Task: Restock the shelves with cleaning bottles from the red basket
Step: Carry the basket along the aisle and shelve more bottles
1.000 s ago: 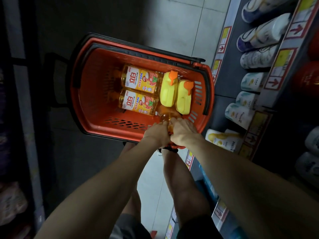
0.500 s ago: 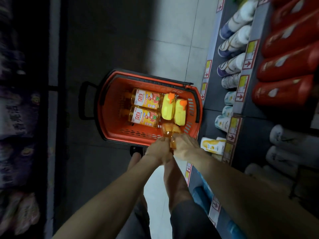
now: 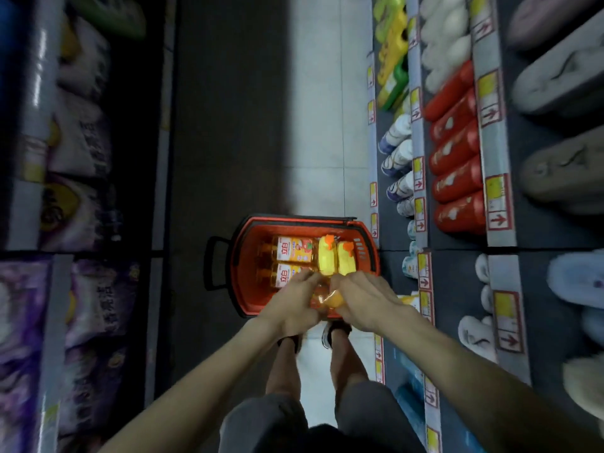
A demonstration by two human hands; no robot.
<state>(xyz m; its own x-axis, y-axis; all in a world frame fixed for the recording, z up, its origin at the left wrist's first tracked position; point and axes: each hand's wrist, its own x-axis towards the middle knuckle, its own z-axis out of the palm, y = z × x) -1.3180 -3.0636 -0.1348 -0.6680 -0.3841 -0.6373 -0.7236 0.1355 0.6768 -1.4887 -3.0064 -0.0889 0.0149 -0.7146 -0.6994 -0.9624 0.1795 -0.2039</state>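
Note:
The red basket (image 3: 242, 256) stands on the floor in front of my feet. Inside lie two amber bottles with red-and-white labels (image 3: 292, 249) and two yellow bottles with orange caps (image 3: 327, 261). Above the basket's near edge, my left hand (image 3: 294, 304) and my right hand (image 3: 362, 300) together hold an amber bottle with an orange cap (image 3: 330, 299). It sits between the two hands, fingers curled round it, and is mostly hidden by them.
Shelves (image 3: 420, 178) run along the right with white spray bottles (image 3: 397, 158), red bottles (image 3: 456, 178), yellow and green packs (image 3: 392, 60) and slippers (image 3: 562, 171). Dark shelves of bagged goods (image 3: 88, 223) line the left. A tiled aisle (image 3: 320, 109) runs between.
Both hands have lifted the amber bottle out of the basket. The view has risen and pulled back, so the basket looks smaller and more shelving shows.

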